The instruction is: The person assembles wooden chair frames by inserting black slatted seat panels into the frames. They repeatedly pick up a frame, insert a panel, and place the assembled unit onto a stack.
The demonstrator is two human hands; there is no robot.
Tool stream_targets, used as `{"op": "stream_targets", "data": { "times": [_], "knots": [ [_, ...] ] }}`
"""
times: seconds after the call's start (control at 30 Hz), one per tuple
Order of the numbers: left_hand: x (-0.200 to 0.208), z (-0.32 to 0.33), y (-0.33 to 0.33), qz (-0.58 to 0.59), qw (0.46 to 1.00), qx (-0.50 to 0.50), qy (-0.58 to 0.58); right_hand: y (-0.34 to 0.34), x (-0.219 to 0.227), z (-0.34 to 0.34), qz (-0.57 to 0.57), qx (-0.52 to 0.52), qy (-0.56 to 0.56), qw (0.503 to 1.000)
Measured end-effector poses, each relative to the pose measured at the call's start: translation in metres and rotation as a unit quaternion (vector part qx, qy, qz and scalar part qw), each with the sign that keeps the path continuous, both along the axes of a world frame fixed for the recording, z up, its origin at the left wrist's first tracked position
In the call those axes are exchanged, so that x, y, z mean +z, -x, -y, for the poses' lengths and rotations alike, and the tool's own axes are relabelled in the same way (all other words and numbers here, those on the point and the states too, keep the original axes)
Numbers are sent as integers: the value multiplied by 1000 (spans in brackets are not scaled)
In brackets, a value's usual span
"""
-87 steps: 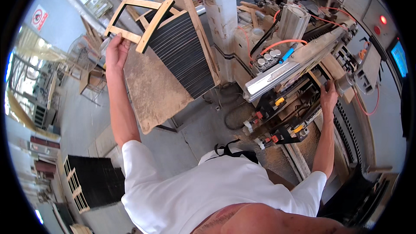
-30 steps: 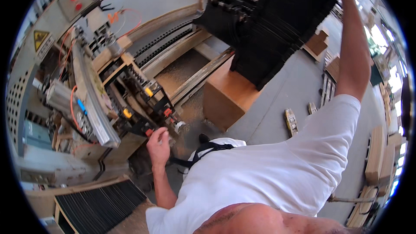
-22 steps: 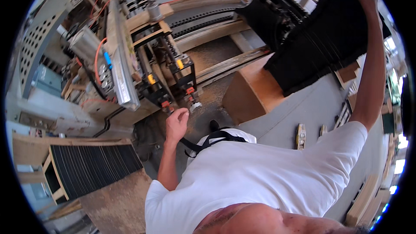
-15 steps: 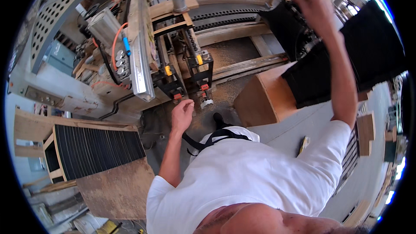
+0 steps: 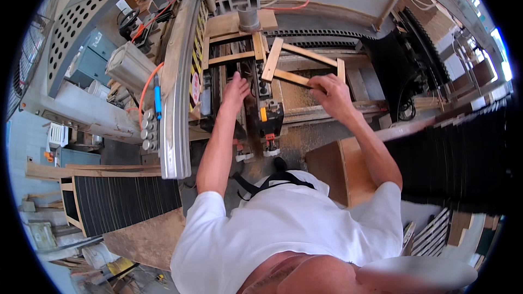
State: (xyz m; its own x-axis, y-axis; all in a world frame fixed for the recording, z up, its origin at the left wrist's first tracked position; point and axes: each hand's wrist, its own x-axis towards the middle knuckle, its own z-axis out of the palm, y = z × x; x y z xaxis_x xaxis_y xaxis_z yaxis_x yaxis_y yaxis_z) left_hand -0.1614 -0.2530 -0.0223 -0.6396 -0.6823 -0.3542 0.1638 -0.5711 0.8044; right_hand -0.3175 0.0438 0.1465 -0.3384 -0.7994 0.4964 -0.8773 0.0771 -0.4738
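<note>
My right hand [image 5: 333,96] is closed on the near rail of a small wooden frame [image 5: 284,75], holding it tilted over the machine bed. Pale wood strips with dark edges make up this frame. Further left, another wooden frame [image 5: 231,58] lies in the machine between its black rails, under a round press head [image 5: 249,20]. My left hand [image 5: 235,93] is just on the near side of that frame's crossbar, fingers partly spread, with nothing visible in it. Whether its fingertips touch the machine is hard to see. Below it are the clamp ends [image 5: 271,122] with yellow and red parts.
A long metal beam [image 5: 174,130] stands left of my left arm, beside an orange hose [image 5: 143,95]. Stacked black-edged frames [image 5: 128,201] lie at left; a long black stack [image 5: 452,158] and a wooden box [image 5: 324,171] are at right. Sawdust covers the machine bed.
My right hand has come from the far right to the middle, bringing the wooden frame over the bed. My left hand has reached forward from the clamp ends. The whole view has shifted.
</note>
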Motion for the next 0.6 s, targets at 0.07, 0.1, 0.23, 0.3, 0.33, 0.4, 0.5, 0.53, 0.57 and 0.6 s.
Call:
{"op": "stream_targets", "data": {
  "times": [0.07,0.1,0.23,0.3,0.33,0.4,0.5,0.53,0.57,0.6],
  "knots": [
    [4,27,36,0,996,74,-50,15,-9,4,20,-4,-16,1000],
    [4,35,50,2,991,108,-76,22,-13,5,32,-9,-26,999],
    [-9,60,72,-76,980,162,-89,45,-21,27,3,25,-32,999],
    [-21,67,67,-99,979,162,-73,52,-26,48,-10,54,-31,998],
    [-27,69,62,-111,978,163,-65,53,-27,60,-17,70,-30,997],
    [-50,74,38,-95,961,214,-148,46,-30,98,-40,128,-6,991],
    [-30,6,30,-151,973,133,-116,50,-59,132,-57,153,1,987],
    [-26,-5,23,-147,977,115,-107,45,-64,146,-54,167,-5,985],
    [-22,-15,17,-165,974,101,-121,39,-70,159,-51,179,-11,982],
    [-16,-26,10,-185,970,105,-114,31,-75,171,-49,195,-18,979]
  ]
}}
